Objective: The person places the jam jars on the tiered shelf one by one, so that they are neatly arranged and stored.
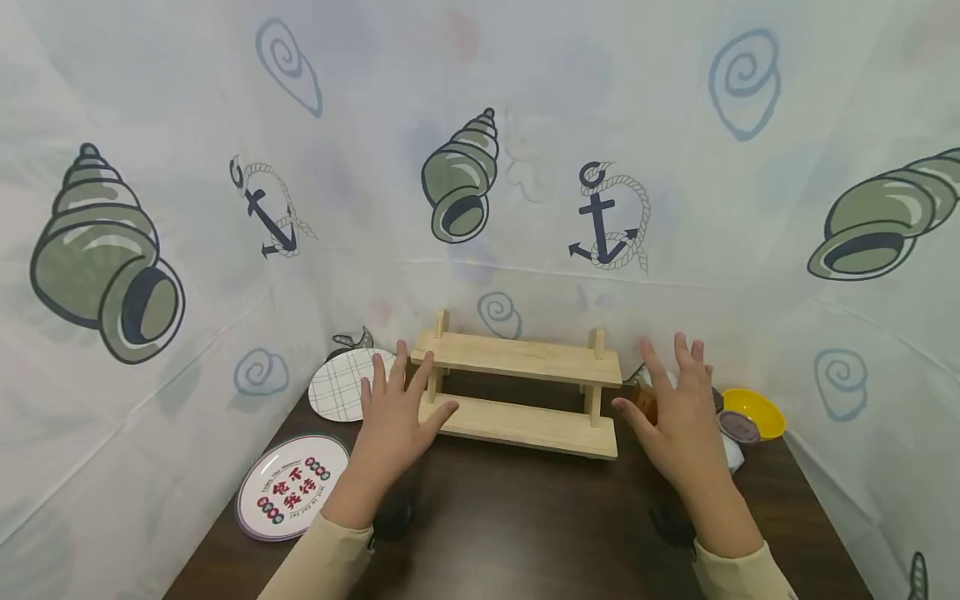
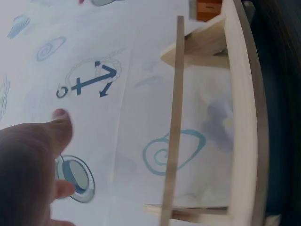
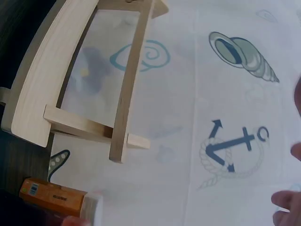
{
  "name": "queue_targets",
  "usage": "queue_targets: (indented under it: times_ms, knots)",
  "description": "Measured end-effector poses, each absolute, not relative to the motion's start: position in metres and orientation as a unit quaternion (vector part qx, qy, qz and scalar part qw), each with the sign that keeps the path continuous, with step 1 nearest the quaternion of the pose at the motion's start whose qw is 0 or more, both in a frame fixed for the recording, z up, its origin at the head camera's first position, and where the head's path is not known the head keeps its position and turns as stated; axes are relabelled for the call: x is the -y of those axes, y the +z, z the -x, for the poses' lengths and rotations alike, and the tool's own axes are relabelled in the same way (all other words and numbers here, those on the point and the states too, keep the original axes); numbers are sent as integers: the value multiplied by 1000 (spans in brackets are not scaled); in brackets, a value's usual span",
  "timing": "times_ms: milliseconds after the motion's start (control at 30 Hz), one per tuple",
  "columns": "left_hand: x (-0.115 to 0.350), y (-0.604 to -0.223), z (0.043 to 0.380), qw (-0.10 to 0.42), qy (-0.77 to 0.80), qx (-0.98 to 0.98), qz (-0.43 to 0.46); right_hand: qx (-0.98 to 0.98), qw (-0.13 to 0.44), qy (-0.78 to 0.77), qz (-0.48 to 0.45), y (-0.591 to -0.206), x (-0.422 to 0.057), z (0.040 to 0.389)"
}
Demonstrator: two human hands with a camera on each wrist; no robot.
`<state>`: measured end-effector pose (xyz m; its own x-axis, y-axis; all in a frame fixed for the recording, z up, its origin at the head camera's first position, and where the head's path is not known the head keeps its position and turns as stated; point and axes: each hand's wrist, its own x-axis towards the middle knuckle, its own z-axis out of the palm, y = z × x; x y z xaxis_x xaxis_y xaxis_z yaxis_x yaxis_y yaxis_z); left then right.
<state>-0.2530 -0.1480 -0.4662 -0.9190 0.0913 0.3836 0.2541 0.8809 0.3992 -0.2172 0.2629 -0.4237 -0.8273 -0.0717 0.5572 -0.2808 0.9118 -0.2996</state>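
A pale wooden two-tier rack (image 1: 517, 357) stands at the back of the dark table, between my two hands. My left hand (image 1: 393, 425) is raised left of the rack, fingers spread, holding nothing. On the rack's other side my right hand (image 1: 684, 425) is raised the same way, with nothing in it. In the left wrist view the rack (image 2: 247, 117) shows from one side, apart from the hand (image 2: 28, 169). The right wrist view has the rack (image 3: 51, 70) at upper left, while fingertips (image 3: 284, 200) show at the right edge.
At the left lie a grid-patterned white plate (image 1: 341, 387) and a round plate with red characters (image 1: 292, 492). A yellow bowl (image 1: 759, 412) and a greyish-purple dish (image 1: 738, 427) sit at the right. An orange box (image 3: 54, 195) is beside the rack. Patterned cloth (image 1: 525, 75) surrounds the table (image 1: 517, 517).
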Motion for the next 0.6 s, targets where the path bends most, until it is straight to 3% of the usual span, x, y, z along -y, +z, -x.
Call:
queue_targets:
  times_ms: [200, 600]
  knots:
    - [138, -491, 243, 197, -377, 903, 52, 889, 362, 279, -40, -432, -281, 193]
    - [136, -561, 258, 143, -452, 880, -34, 838, 388, 379, 68, -456, -320, 165]
